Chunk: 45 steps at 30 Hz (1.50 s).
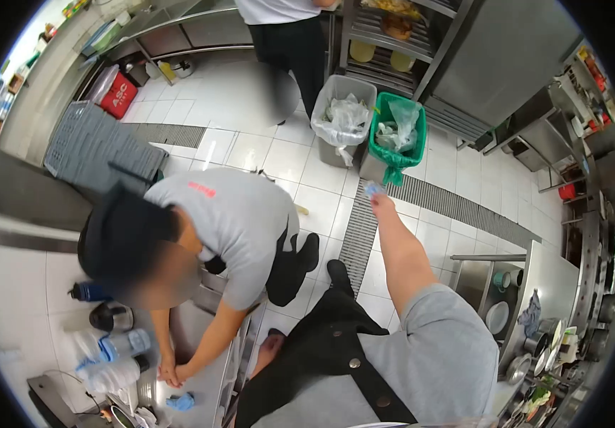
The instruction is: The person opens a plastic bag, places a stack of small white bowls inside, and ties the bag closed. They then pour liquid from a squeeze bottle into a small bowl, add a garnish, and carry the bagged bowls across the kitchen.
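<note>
My right arm is stretched forward over the floor drain. In my right hand (378,202) is a small crumpled piece of clear, bluish plastic (373,189), pinched at the fingertips. Just ahead of it stands a bin with a green liner (419,146) holding crumpled plastic, and a grey bin with a clear liner (321,127) is beside that. My left hand (270,348) is low beside my black apron, near the edge of the steel counter (204,321). Its fingers are too small and partly hidden to read.
A co-worker in a grey shirt (232,210) leans over the counter, hands together near a blue crumpled cloth or glove (180,401). Bottles (125,344) stand there. Another person (286,43) is at the back. Grey crates (97,146), a rack (386,43) and a steel sink (475,278) surround the tiled floor.
</note>
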Available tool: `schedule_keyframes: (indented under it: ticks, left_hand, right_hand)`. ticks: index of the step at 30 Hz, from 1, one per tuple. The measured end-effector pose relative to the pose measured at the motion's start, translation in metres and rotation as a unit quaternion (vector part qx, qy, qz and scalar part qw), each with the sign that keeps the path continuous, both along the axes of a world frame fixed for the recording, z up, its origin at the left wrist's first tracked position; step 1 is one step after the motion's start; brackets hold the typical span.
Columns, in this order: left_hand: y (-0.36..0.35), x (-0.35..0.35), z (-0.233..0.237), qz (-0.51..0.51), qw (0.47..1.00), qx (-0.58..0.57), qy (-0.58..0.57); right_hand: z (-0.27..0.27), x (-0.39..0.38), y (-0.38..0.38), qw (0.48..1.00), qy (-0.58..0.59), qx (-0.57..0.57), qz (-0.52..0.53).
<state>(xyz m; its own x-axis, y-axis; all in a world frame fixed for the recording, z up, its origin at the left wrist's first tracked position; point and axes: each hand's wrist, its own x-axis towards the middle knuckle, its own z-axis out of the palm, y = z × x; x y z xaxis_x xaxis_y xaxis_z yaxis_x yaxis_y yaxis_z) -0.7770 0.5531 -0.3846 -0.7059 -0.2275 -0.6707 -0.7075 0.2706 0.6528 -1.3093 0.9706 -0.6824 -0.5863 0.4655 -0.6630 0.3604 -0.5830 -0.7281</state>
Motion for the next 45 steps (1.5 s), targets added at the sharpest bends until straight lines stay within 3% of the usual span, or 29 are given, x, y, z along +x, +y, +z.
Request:
schedule_keyframes:
  ticks: [1,2,3,5,7,9,12,15,17,18,19,20,21,22,24,27,31,32,36,37,40,42,43,44,45]
  left_hand:
    - [0.006,0.013,-0.015,0.0,0.997,-0.066,-0.044]
    - [0.006,0.03,-0.022,0.006,0.992,-0.096,-0.083]
    - [0.005,0.053,-0.024,0.03,0.988,-0.103,-0.115]
    - [0.007,0.094,-0.012,0.092,0.976,-0.111,-0.166]
    - [0.021,0.123,0.016,0.153,0.959,-0.119,-0.207]
    - [0.043,0.133,0.031,0.202,0.944,-0.12,-0.234]
    - [0.077,0.129,0.036,0.248,0.93,-0.11,-0.248]
    - [0.113,0.114,0.029,0.277,0.928,-0.089,-0.233]
    - [0.133,0.105,0.025,0.292,0.929,-0.073,-0.215]
    - [0.141,0.101,0.022,0.302,0.929,-0.067,-0.205]
    - [0.148,0.1,0.019,0.308,0.929,-0.061,-0.194]
    - [0.155,0.101,0.016,0.315,0.929,-0.054,-0.186]
    - [0.163,0.105,0.014,0.323,0.928,-0.05,-0.179]
    - [0.169,0.11,0.014,0.329,0.927,-0.046,-0.173]
    - [0.184,0.128,0.009,0.335,0.927,-0.04,-0.163]
    - [0.199,0.164,0.001,0.33,0.931,-0.031,-0.15]
    - [0.212,0.22,-0.014,0.333,0.932,-0.023,-0.138]
    - [0.214,0.233,-0.019,0.34,0.93,-0.022,-0.134]
    - [0.222,0.271,-0.029,0.383,0.914,-0.027,-0.132]
    - [0.229,0.28,-0.03,0.393,0.908,-0.032,-0.139]
    - [0.247,0.296,-0.034,0.412,0.894,-0.051,-0.17]
    - [0.26,0.286,-0.037,0.413,0.888,-0.063,-0.192]
    - [0.264,0.279,-0.038,0.414,0.886,-0.07,-0.2]
    - [0.268,0.27,-0.042,0.414,0.883,-0.074,-0.208]
    - [0.269,0.257,-0.044,0.412,0.883,-0.08,-0.211]
  right_hand:
    - [-0.011,-0.035,0.003,0.988,0.058,0.095,0.107]
    - [0.038,-0.066,-0.01,0.998,0.012,-0.053,0.043]
    - [0.081,-0.09,-0.022,0.991,-0.018,-0.128,0.025]
    - [0.137,-0.148,-0.041,0.986,-0.033,-0.159,0.036]
    - [0.008,-0.248,-0.038,0.988,0.018,-0.119,0.101]
    - [0.117,-0.255,-0.046,0.982,0.054,-0.176,0.035]
    - [0.163,-0.266,-0.05,0.968,0.028,-0.25,0.02]
    - [0.164,-0.209,-0.055,0.95,0.073,-0.296,0.064]
    - [0.062,-0.169,-0.039,0.926,0.075,-0.312,0.198]
    - [0.011,-0.116,-0.04,0.945,0.121,-0.072,0.294]
    - [0.022,-0.072,-0.035,0.947,-0.071,-0.179,0.256]
    - [0.019,-0.017,-0.031,0.925,-0.117,-0.085,0.35]
    - [0.026,0.035,-0.037,0.918,-0.199,-0.046,0.34]
    - [-0.041,0.084,-0.026,0.886,-0.247,-0.048,0.388]
    - [0.013,0.15,-0.031,0.829,-0.401,-0.103,0.375]
    - [0.014,0.174,-0.047,0.884,-0.368,-0.126,0.258]
    - [0.061,0.114,-0.083,0.91,-0.139,-0.13,0.369]
    - [0.04,0.091,-0.084,0.898,-0.138,-0.173,0.379]
    - [0.094,0.086,-0.094,0.899,-0.138,-0.08,0.408]
    - [0.087,0.089,-0.091,0.888,-0.149,-0.078,0.429]
    - [0.059,0.106,-0.097,0.877,-0.212,-0.077,0.425]
    - [-0.01,0.125,-0.089,0.87,-0.216,-0.116,0.428]
    - [-0.002,0.139,-0.088,0.86,-0.217,-0.12,0.446]
    - [-0.033,0.158,-0.097,0.854,-0.215,-0.053,0.47]
    - [0.005,0.164,-0.082,0.794,-0.255,-0.06,0.548]
